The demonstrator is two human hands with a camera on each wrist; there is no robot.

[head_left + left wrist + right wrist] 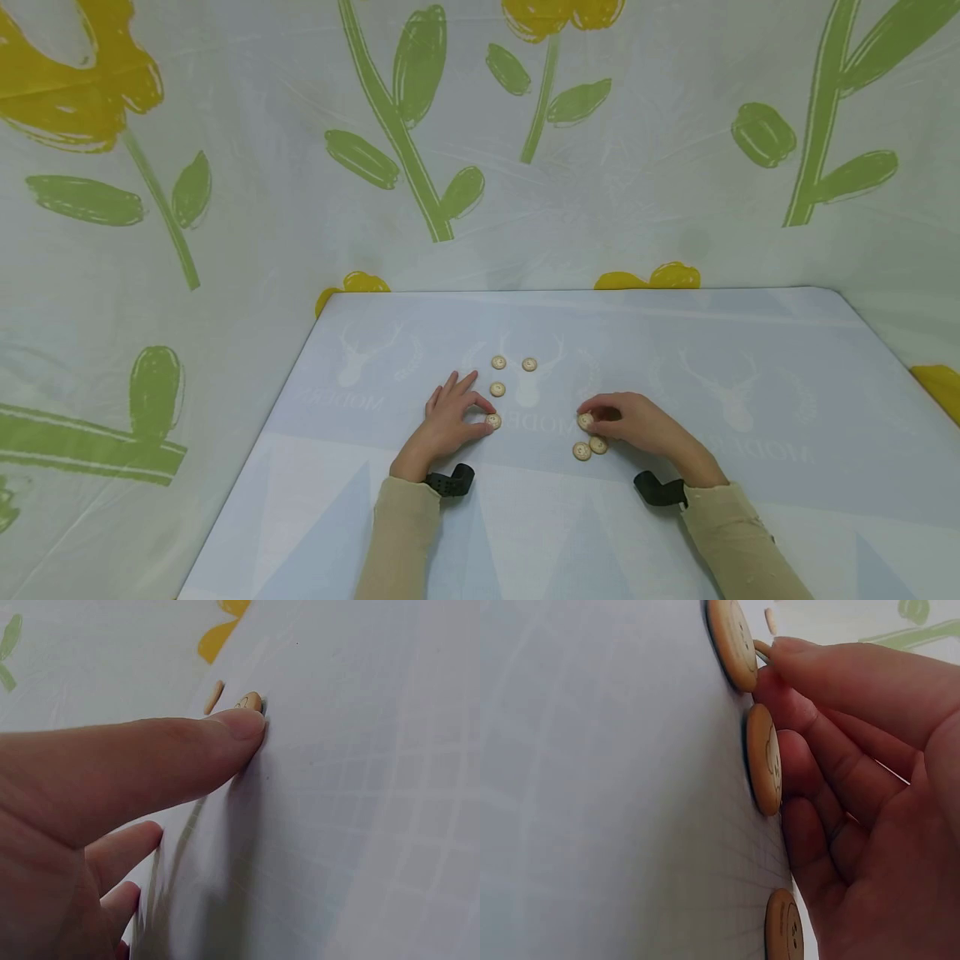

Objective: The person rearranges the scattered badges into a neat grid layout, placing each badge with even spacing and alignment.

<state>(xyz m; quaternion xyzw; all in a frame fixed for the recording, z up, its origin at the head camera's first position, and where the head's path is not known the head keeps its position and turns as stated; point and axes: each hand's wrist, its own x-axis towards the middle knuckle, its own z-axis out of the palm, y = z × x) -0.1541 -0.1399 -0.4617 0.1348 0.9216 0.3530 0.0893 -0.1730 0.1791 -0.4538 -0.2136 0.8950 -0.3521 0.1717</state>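
Between thumb and index fingertip, my left hand (447,419) pinches a small round wooden disc (493,421) with a dark drawing on its face. In the left wrist view the thumb covers much of that disc (248,701). My right hand (637,423) pinches another wooden disc (585,421) at its edge; in the right wrist view the thumb and other discs partly hide it. Two more discs, a left one (581,451) and a right one (597,445), lie side by side just below the right fingertips. Near the right hand's curled fingers, a further disc (784,926) shows low in the right wrist view.
Beyond the left hand lie three similar discs: a near one (497,389), a far left one (498,362) and a far right one (529,364). A pale patterned cloth covers the table (720,350). Behind its far edge hangs a flower-printed curtain (637,200).
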